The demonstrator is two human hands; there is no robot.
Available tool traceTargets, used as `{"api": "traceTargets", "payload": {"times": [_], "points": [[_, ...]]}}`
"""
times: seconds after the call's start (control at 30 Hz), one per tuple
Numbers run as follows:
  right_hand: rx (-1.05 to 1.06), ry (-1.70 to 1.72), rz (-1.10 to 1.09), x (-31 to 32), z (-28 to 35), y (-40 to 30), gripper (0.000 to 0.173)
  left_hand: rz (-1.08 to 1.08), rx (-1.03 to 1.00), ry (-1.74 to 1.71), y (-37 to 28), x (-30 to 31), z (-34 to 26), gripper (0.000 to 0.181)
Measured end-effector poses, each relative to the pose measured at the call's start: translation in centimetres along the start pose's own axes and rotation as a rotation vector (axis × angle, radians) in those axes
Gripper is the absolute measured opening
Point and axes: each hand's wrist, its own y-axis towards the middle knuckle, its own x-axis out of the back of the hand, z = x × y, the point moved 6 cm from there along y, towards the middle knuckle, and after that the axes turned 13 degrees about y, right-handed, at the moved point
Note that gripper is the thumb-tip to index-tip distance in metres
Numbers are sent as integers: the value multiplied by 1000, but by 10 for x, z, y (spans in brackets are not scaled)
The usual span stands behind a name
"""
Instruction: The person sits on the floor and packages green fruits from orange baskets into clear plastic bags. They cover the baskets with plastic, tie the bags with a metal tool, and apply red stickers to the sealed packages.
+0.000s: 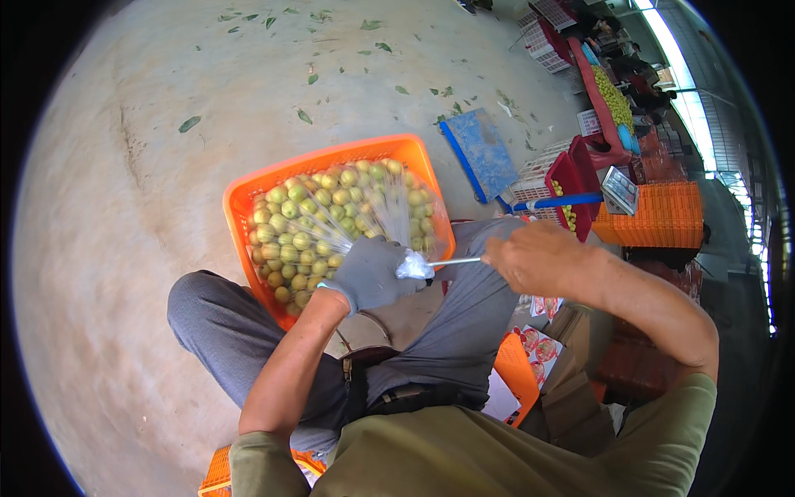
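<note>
An orange plastic crate [335, 152] stands on the floor before me, full of round yellow-green fruit [289, 251] under a clear plastic bag [388, 205]. The bag's film is drawn into tight pleats toward my left hand [371, 270], which wears a grey glove and grips the gathered neck. Past that hand sticks out a crumpled bunch of the film [415, 266]. My bare right hand [537, 258] is closed on one end of a thin metal rod [456, 261]; the rod's other end meets the bunched film. What the rod's hidden end looks like, I cannot tell.
Right of the crate stands a blue platform scale [481, 152] with its display [620, 189] on a post. Beyond are red and white crates, stacked orange crates [652, 214], and a long red table [590, 93] of fruit with people behind. Cardboard [568, 397] lies by my right side.
</note>
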Motion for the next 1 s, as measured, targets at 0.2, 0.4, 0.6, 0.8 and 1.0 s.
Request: {"api": "traceTargets", "payload": {"times": [0.2,0.4,0.6,0.8,1.0], "points": [[168,266,20,25,61,-12,24,-83,-67,231,5,10,-5,24],[-49,207,146,-67,-17,-26,28,-195,-36,365,14,-21,0,22],[116,298,-183,32,0,1,36,-371,32,276,17,5,-3,23],[-15,448,189,-60,11,-25,31,-331,-127,237,30,-44,-6,19],[-28,321,-19,-127,-57,-27,28,-302,-34,199,45,-53,-6,21]]}}
